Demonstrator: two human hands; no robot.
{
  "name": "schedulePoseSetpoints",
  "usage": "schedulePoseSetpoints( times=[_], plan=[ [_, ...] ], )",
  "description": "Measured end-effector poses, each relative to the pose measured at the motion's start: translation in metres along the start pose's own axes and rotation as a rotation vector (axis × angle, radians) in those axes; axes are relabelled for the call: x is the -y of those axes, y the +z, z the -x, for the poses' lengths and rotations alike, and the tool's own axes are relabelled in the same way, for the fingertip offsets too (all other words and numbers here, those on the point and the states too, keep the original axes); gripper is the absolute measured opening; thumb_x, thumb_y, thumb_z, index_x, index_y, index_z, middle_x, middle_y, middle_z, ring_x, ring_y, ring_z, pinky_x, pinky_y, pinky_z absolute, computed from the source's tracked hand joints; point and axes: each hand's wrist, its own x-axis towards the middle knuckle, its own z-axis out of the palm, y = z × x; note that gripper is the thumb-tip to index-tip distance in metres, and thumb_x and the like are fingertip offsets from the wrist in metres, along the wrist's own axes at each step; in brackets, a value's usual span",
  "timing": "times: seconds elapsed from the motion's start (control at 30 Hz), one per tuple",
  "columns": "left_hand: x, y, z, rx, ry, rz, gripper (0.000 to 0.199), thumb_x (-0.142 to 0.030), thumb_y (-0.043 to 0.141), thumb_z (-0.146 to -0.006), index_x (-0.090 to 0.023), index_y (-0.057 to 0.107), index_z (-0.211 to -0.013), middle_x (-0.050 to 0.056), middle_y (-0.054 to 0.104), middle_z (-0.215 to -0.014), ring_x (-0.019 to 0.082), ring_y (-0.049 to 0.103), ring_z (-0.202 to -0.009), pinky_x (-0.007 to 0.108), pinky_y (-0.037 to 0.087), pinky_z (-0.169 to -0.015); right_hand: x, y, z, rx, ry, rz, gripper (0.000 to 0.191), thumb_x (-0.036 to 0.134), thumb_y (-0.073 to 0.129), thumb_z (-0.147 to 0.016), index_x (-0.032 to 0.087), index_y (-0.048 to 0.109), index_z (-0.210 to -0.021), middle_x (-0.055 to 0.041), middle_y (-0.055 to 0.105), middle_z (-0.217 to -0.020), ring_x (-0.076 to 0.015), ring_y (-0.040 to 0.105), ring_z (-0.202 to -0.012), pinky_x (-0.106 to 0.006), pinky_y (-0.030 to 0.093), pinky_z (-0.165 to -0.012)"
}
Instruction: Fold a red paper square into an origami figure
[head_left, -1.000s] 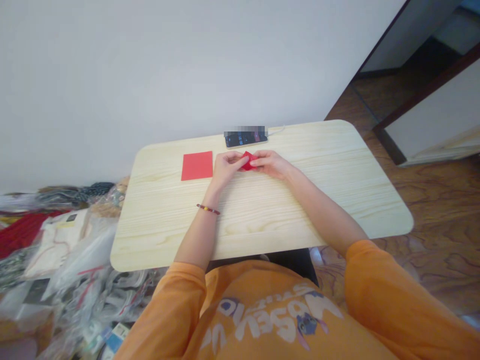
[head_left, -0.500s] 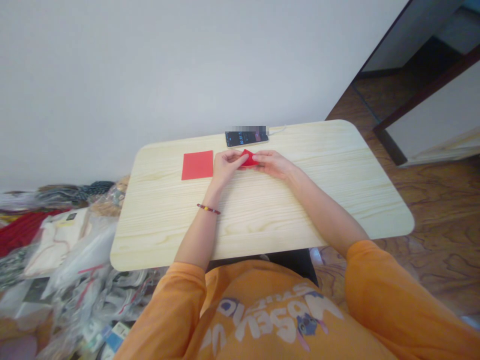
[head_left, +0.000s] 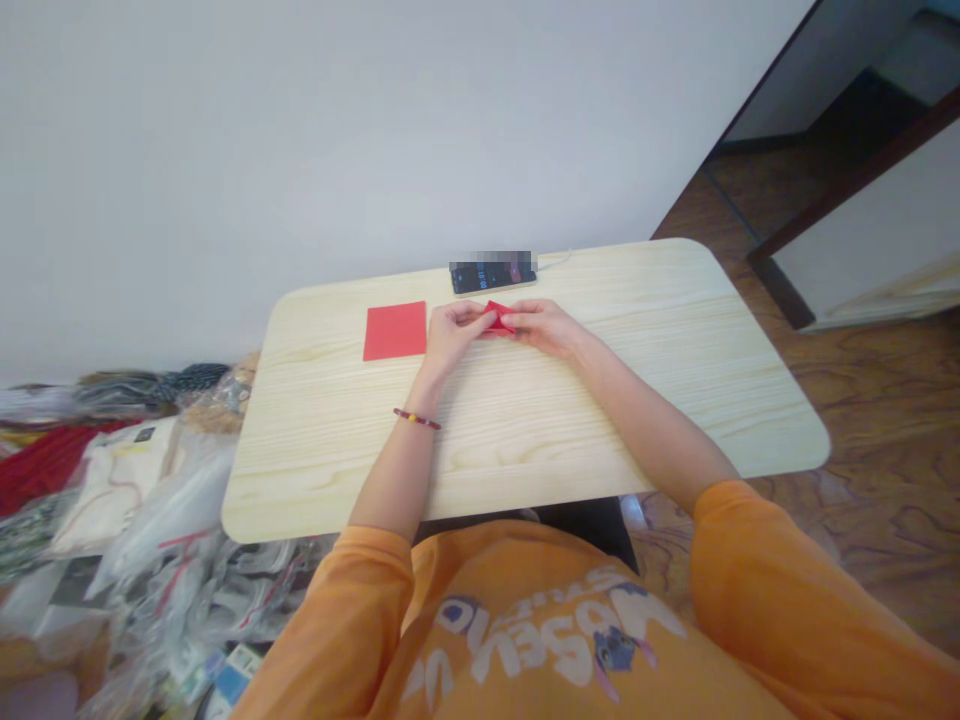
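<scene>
A small folded piece of red paper [head_left: 496, 312] is held between both hands, just above the table. My left hand [head_left: 456, 330] pinches its left side, thumb on top. My right hand [head_left: 541, 325] grips the right side with thumb and fingertips. Fingers cover much of the paper, so its full folded shape is hidden. To the left of my left hand, a flat red square of paper [head_left: 395, 331] lies on the pale wooden table [head_left: 540, 420].
A phone [head_left: 493, 275] with a lit screen lies behind my hands, near the wall, a white cable [head_left: 555, 262] at its right end. Plastic bags [head_left: 180, 560] and folded clothes [head_left: 112, 480] are heaped left of the table. A white panel [head_left: 877, 240] stands at the right.
The thumbs have shifted slightly on the folded red paper, my right thumb moving a little leftward, and the paper's visible outline differs a little. The flat red square has stayed put.
</scene>
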Motion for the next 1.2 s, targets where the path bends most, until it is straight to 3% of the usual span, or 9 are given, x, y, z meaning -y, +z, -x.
schedulePoseSetpoints(
  times=[0.4,0.6,0.83,1.03,1.2],
  plan=[
    [-0.0015,-0.002,-0.0004,0.008,0.036,-0.099,0.038,-0.05,0.078,-0.062,-0.015,0.073,-0.075,0.008,0.074,-0.075,0.019,0.069,-0.068,0.028,0.056,-0.063,-0.0009,0.0019,-0.0009,-0.028,-0.001,0.009,0.031,0.025,0.089,-0.045,0.014,0.066,-0.063,-0.001,0.066,-0.064,-0.0118,0.061,-0.065,-0.026,0.049,-0.066],
    [-0.0026,-0.0016,0.0004,0.006,0.025,-0.078,0.037,-0.05,0.079,-0.061,-0.015,0.072,-0.072,0.008,0.074,-0.072,0.018,0.069,-0.065,0.028,0.055,-0.063,0.0012,0.0027,0.0009,-0.022,0.015,0.015,0.028,0.022,0.088,-0.048,0.014,0.064,-0.063,-0.0007,0.066,-0.062,-0.0121,0.061,-0.064,-0.028,0.05,-0.067],
    [-0.002,-0.0007,-0.0009,-0.001,-0.001,-0.021,0.038,-0.048,0.079,-0.062,-0.014,0.074,-0.079,0.008,0.075,-0.08,0.019,0.07,-0.072,0.03,0.055,-0.073,0.0016,0.0028,0.0003,-0.021,0.016,-0.007,0.027,0.024,0.087,-0.047,0.014,0.066,-0.062,-0.0006,0.067,-0.061,-0.0116,0.061,-0.06,-0.026,0.05,-0.063],
    [-0.0031,0.0011,0.0003,-0.038,-0.026,-0.024,0.041,-0.046,0.082,-0.057,-0.013,0.074,-0.081,0.007,0.074,-0.074,0.017,0.068,-0.066,0.027,0.054,-0.067,0.0022,0.0039,0.0009,-0.016,0.033,0.004,0.025,0.021,0.085,-0.05,0.012,0.068,-0.065,-0.0023,0.07,-0.064,-0.0125,0.063,-0.063,-0.027,0.052,-0.068],
    [0.003,0.0001,-0.0025,-0.051,0.017,-0.048,0.036,-0.047,0.079,-0.062,-0.015,0.075,-0.077,0.007,0.075,-0.076,0.017,0.069,-0.068,0.027,0.053,-0.067,0.0006,0.0026,-0.0001,0.006,0.02,0.015,0.025,0.022,0.086,-0.052,0.012,0.068,-0.067,-0.003,0.07,-0.065,-0.0122,0.062,-0.063,-0.027,0.051,-0.067]
  ],
)
